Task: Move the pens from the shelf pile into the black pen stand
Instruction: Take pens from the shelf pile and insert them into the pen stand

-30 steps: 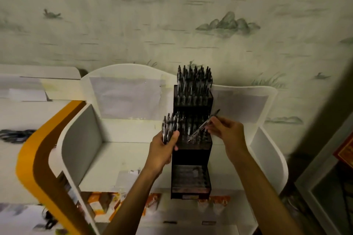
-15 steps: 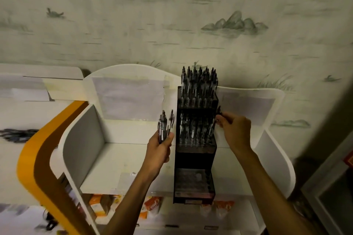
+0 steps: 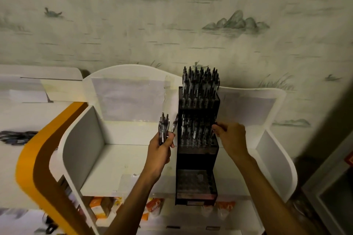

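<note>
Looks like a stationery shop or retail display corner. White curved display shelf (image 3: pixel 80 139) with side panels against a wall (image 3: pixel 172 25) papered in painted ducks and hills. Tiered black pen stand (image 3: pixel 197 158) packed with identical pens (image 3: pixel 199 86), stock-style. Orange packaged goods (image 3: pixel 99 208) on the lower shelf; blank label sheets (image 3: pixel 128 99) taped to the back panel.
</note>
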A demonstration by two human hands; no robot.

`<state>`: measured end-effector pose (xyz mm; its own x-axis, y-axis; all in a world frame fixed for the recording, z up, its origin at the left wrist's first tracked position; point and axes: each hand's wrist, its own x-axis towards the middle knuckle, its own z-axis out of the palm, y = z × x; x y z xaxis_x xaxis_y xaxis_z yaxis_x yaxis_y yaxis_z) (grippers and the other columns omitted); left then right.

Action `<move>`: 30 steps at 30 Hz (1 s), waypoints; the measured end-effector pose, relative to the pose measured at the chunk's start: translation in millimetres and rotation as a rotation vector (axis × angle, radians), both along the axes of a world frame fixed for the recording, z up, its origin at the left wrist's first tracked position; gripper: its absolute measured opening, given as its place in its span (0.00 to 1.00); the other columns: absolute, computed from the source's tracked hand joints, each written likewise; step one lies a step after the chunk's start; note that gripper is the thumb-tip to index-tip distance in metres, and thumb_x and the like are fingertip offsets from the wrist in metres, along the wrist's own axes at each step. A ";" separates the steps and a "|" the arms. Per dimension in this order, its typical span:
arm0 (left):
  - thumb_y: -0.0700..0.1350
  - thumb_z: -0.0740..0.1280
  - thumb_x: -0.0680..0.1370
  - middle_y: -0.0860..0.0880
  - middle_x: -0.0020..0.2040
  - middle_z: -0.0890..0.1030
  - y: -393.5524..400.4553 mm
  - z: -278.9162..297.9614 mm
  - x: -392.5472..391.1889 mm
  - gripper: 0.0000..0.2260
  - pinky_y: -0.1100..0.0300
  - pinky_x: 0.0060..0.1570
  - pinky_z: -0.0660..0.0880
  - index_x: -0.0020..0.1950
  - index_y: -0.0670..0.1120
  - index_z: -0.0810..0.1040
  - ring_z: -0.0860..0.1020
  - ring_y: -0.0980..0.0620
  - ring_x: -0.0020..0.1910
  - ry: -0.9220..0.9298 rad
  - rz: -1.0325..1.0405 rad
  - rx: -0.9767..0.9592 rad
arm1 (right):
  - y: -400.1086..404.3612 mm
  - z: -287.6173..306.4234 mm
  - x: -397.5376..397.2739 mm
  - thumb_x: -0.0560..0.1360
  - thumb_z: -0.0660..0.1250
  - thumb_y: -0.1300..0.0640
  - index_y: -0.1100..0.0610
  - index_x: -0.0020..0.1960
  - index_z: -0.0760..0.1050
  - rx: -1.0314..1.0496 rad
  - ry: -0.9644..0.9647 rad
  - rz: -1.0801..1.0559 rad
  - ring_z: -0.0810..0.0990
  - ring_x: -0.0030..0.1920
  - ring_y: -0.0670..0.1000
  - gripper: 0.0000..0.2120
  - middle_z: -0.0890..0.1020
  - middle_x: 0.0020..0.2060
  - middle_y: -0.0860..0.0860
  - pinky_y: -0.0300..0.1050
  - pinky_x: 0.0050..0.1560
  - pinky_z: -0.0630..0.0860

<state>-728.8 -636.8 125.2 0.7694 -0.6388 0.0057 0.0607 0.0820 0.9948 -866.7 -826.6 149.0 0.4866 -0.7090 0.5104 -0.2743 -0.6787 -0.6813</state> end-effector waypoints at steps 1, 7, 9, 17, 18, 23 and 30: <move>0.47 0.64 0.83 0.50 0.31 0.74 0.6 -0.3 1.0 0.09 0.64 0.24 0.62 0.56 0.42 0.78 0.66 0.57 0.24 0.017 0.002 -0.014 | 2.3 -3.4 -0.7 0.75 0.72 0.58 0.60 0.43 0.84 -0.005 0.014 -0.004 0.83 0.36 0.49 0.06 0.85 0.34 0.53 0.45 0.42 0.79; 0.46 0.63 0.83 0.40 0.32 0.69 5.8 -0.4 6.8 0.12 0.62 0.24 0.58 0.51 0.39 0.82 0.62 0.53 0.24 -0.001 -0.006 -0.056 | 1.5 -8.4 -3.3 0.75 0.71 0.52 0.56 0.40 0.84 -0.002 0.054 -0.054 0.80 0.32 0.46 0.10 0.82 0.30 0.49 0.43 0.39 0.77; 0.47 0.63 0.83 0.40 0.33 0.70 7.2 -0.6 6.3 0.13 0.62 0.24 0.58 0.50 0.39 0.82 0.62 0.53 0.24 -0.015 -0.019 -0.054 | 5.9 -6.9 -5.2 0.75 0.72 0.51 0.56 0.39 0.84 0.012 0.067 -0.087 0.80 0.30 0.46 0.11 0.82 0.30 0.48 0.46 0.40 0.80; 0.45 0.64 0.83 0.50 0.31 0.79 6.6 2.9 5.2 0.11 0.61 0.24 0.57 0.55 0.38 0.80 0.61 0.53 0.24 -0.022 -0.105 -0.061 | 42.3 14.7 8.7 0.74 0.73 0.57 0.58 0.44 0.84 0.350 -0.047 0.138 0.84 0.33 0.48 0.05 0.85 0.33 0.50 0.44 0.42 0.83; 0.44 0.64 0.82 0.49 0.32 0.80 5.9 4.0 4.7 0.11 0.61 0.24 0.58 0.56 0.38 0.79 0.61 0.52 0.24 -0.023 -0.111 -0.062 | 47.5 18.3 12.9 0.74 0.73 0.57 0.59 0.45 0.84 0.387 -0.063 0.183 0.85 0.34 0.49 0.05 0.85 0.34 0.51 0.44 0.42 0.83; 0.44 0.68 0.80 0.39 0.42 0.84 4.0 5.9 1.8 0.08 0.63 0.24 0.64 0.57 0.43 0.81 0.66 0.53 0.24 -0.051 -0.098 -0.048 | 65.3 25.8 29.9 0.74 0.72 0.54 0.58 0.47 0.84 0.496 -0.095 0.291 0.85 0.37 0.52 0.07 0.86 0.37 0.52 0.45 0.42 0.83; 0.45 0.69 0.79 0.36 0.40 0.80 4.2 2.6 3.7 0.07 0.65 0.25 0.67 0.56 0.47 0.82 0.68 0.56 0.25 -0.108 -0.134 -0.036 | 72.5 18.1 39.6 0.74 0.73 0.57 0.58 0.46 0.83 0.481 -0.142 0.251 0.85 0.36 0.50 0.05 0.86 0.37 0.52 0.43 0.40 0.83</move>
